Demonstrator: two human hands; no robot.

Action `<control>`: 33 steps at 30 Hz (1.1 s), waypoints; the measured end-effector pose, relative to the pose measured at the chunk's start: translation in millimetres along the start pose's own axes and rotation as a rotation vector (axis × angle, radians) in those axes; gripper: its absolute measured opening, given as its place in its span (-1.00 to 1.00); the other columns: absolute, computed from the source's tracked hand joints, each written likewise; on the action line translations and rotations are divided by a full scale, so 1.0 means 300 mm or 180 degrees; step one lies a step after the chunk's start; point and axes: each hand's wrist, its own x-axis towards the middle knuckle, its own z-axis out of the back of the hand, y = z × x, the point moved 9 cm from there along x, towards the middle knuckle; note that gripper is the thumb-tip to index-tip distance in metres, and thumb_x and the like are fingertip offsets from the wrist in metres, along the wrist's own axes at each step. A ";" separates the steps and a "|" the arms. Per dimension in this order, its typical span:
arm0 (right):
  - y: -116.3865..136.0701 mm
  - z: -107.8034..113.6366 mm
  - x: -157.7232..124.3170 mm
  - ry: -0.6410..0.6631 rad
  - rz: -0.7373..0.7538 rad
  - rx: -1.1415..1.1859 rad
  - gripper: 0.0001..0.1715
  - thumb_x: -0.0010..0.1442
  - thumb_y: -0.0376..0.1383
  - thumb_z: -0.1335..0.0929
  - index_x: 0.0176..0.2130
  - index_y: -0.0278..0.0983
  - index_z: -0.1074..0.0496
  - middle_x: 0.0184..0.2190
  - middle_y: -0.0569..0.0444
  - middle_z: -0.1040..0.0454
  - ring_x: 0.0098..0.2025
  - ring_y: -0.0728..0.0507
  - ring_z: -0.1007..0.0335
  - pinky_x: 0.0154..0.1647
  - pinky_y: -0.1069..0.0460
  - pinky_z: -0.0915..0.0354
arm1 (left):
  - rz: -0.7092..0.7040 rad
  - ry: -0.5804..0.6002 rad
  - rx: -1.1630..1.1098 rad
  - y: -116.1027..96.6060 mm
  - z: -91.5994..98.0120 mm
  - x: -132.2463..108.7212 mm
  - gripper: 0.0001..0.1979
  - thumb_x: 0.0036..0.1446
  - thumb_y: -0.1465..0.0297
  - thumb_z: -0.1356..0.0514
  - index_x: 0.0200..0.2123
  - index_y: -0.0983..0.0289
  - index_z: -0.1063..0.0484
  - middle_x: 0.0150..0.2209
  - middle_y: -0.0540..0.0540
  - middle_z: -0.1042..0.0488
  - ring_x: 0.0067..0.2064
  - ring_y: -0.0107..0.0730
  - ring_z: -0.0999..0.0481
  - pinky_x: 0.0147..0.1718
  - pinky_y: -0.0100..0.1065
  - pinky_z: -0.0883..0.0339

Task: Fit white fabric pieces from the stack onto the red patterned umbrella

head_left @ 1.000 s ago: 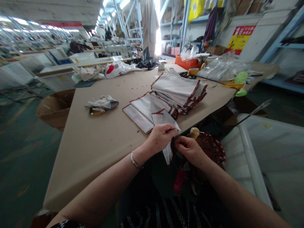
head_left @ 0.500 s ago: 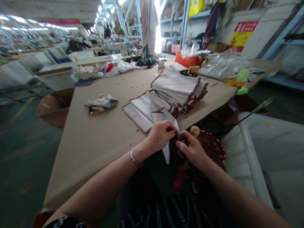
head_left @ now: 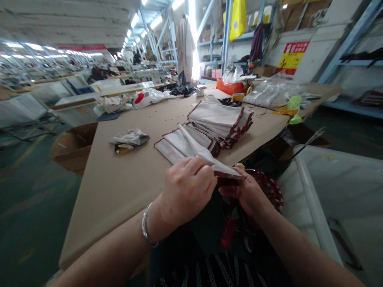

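Between my hands is a white fabric piece (head_left: 200,148) with dark red edging, held at the table's near edge. My left hand (head_left: 187,187) is closed in a fist around its left part, a bracelet on the wrist. At the right end, my right hand (head_left: 247,191) pinches the red-edged border between thumb and fingers. Just beyond lies a stack of similar white pieces with red trim (head_left: 220,115), and flatter ones (head_left: 169,149) rest to its left. Below my right hand sits a dark red patterned bundle (head_left: 269,191), partly hidden.
On the brown-covered table (head_left: 119,203), a work glove (head_left: 130,136) lies over a yellow-and-black handled tool (head_left: 123,148). Farther back are an orange box (head_left: 229,87) and clear plastic bags (head_left: 269,93). A white bin (head_left: 311,199) stands at right, a cardboard box (head_left: 73,147) at left.
My left hand has turned into a fist and come nearer the camera. The fabric piece, earlier hanging down folded, now stretches between both hands. My view has tilted slightly up.
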 end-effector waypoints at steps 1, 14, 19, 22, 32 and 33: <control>0.056 0.036 -0.025 -0.0241 0.0445 -0.0055 -0.60 0.12 -0.05 -0.31 -0.11 -0.23 -0.35 -0.31 0.04 -0.50 -0.39 -0.09 -0.45 -0.38 0.01 -0.38 | 0.0151 0.0062 -0.0115 0.005 -0.008 -0.024 -0.79 0.07 0.50 -0.15 -0.59 0.24 -0.29 -0.51 0.01 -0.36 -0.47 -0.46 -0.30 -0.45 -0.38 -0.17; -0.258 0.149 -0.228 0.0351 0.0017 -0.2399 -0.77 0.11 -0.25 -0.28 -0.38 -0.25 -0.52 -0.49 0.06 -0.52 -0.42 -0.12 -0.43 -0.39 0.04 -0.27 | 0.5215 -0.0344 -0.5164 -0.027 -0.534 -0.502 -0.68 -0.22 0.35 -0.40 -0.46 0.27 -0.30 -0.53 -0.06 -0.42 -0.49 -0.48 -0.43 -0.53 -0.44 -0.40; -0.291 0.249 -0.190 -0.0878 -0.0767 0.1124 -0.64 -0.12 -0.13 -0.51 -0.27 -0.18 -0.53 -0.42 0.15 -0.57 -0.40 -0.08 -0.47 -0.29 0.03 -0.38 | 0.4658 0.1368 -0.4611 -0.101 -0.620 -0.533 -0.76 -0.17 0.32 -0.36 -0.57 0.35 -0.40 -0.66 -0.06 -0.32 -0.62 -0.59 -0.26 -0.66 -0.53 -0.15; -0.274 0.195 -0.189 -0.0608 -0.1032 0.1782 -0.76 -0.10 -0.14 -0.51 -0.45 -0.22 -0.51 -0.56 0.19 -0.50 -0.46 -0.04 -0.44 -0.22 0.04 -0.39 | 0.4232 0.2052 -0.4957 -0.146 -0.629 -0.466 -0.67 -0.10 0.22 -0.34 -0.62 0.35 -0.37 -0.69 -0.08 -0.27 -0.67 -0.64 -0.19 -0.69 -0.53 -0.04; 0.016 0.255 0.066 0.0064 -0.0814 0.1795 -0.57 0.28 -0.04 -0.22 -0.20 -0.24 -0.52 -0.27 0.03 -0.60 -0.17 -0.15 -0.53 -0.04 -0.11 -0.39 | 0.5077 0.0682 -0.6096 0.025 -0.789 -0.208 -0.87 -0.13 0.50 -0.29 -0.43 0.31 -0.41 -0.57 -0.05 -0.39 -0.64 -0.58 -0.32 -0.75 -0.57 0.06; -0.011 0.271 0.127 0.0012 -0.0900 0.1778 -0.61 0.30 -0.12 -0.21 -0.20 -0.27 -0.51 -0.28 0.03 -0.60 -0.19 -0.13 -0.53 -0.05 -0.09 -0.40 | 0.5319 0.0505 -0.5903 0.042 -0.836 -0.233 -0.89 -0.10 0.49 -0.27 -0.41 0.29 -0.42 -0.57 -0.05 -0.39 -0.65 -0.57 -0.30 -0.77 -0.56 0.15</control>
